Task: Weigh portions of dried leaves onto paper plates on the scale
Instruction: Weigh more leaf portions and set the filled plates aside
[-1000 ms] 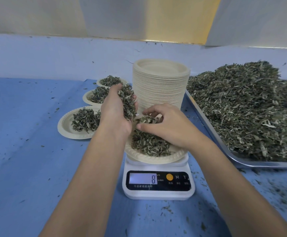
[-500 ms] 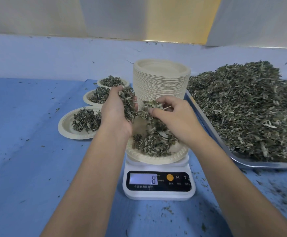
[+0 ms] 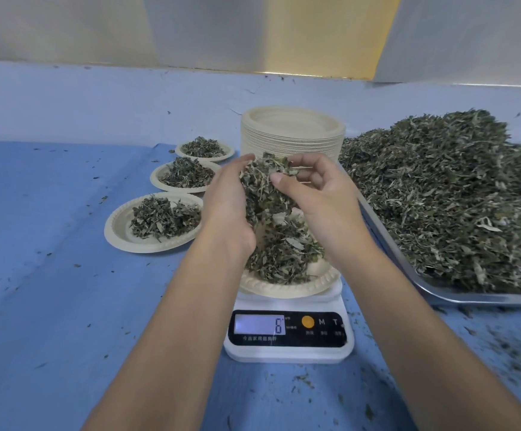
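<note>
**Two hands, one clump, above the scale plate**

Both held one clump of dried leaves (image 3: 262,188) directly over the paper plate (image 3: 284,289) on the scale (image 3: 287,353). Grip: left hand (image 3: 228,206) cupped the clump from the side, fingers curled close together. The right hand (image 3: 318,206) pinched it between thumb and bent fingers. Loose leaves already lay on the plate, straight below the fingertips. The display (image 3: 259,324) showed a single digit, too blurred to read for sure.

My read: this was a top-up, probably short of target. To do it well:
- crumble off small pinches with the right fingers
- release low and centred under the fingertips
- keep wrists off the plate rim so the reading stays honest
- let the digits settle between pinches

Surplus belonged back on the bulk heap (image 3: 439,188), right of the right fingers. Three filled plates (image 3: 153,222) sat left of the left fingers.
</note>
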### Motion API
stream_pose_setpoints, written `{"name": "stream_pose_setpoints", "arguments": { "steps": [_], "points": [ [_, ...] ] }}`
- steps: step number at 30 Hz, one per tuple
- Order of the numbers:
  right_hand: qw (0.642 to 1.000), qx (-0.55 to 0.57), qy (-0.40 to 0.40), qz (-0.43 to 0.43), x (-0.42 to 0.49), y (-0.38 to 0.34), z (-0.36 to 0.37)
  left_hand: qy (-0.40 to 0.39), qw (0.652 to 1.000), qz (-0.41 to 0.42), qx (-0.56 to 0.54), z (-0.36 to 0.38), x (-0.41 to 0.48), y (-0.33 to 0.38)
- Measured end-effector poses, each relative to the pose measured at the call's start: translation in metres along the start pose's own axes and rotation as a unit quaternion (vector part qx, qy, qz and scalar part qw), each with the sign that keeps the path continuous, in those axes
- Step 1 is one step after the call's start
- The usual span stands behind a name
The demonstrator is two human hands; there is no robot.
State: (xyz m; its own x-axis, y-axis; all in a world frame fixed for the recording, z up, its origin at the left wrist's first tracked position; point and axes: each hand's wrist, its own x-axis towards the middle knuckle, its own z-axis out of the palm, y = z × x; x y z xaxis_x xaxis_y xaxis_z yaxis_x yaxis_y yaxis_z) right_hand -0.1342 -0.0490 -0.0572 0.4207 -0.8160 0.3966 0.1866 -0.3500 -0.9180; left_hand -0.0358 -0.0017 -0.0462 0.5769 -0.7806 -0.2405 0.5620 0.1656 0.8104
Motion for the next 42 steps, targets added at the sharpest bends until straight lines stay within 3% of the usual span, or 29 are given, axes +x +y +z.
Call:
{"name": "stream_pose_setpoints", "arguments": {
  "steps": [4, 10, 14, 22, 35, 42],
  "points": [
    [0.999, -0.048, -0.005, -0.016, -0.003, 0.000, 0.004, -0.039, 0.998, -0.041, -0.034, 0.005, -0.007, -0.001],
    [0.998, -0.051, -0.004, -0.023, -0.005, 0.001, 0.008, 0.015, 0.998, -0.001, 0.063, 0.005, -0.007, -0.003],
    [0.998, -0.067, -0.009, -0.012, -0.006, 0.000, 0.009, -0.003, 0.999, 0.032, 0.043, 0.006, -0.010, -0.004],
    [0.999, -0.018, -0.038, 0.019, -0.005, -0.003, 0.004, 0.053, 0.992, 0.092, 0.073, 0.000, -0.005, -0.001],
    [0.997, 0.036, -0.044, 0.055, -0.001, -0.002, -0.004, 0.057, 0.995, 0.078, 0.029, -0.005, -0.005, 0.007],
    [0.997, 0.006, -0.028, 0.074, 0.000, -0.001, -0.004, 0.055, 0.996, 0.059, -0.031, -0.007, -0.002, 0.010]
  ]
}}
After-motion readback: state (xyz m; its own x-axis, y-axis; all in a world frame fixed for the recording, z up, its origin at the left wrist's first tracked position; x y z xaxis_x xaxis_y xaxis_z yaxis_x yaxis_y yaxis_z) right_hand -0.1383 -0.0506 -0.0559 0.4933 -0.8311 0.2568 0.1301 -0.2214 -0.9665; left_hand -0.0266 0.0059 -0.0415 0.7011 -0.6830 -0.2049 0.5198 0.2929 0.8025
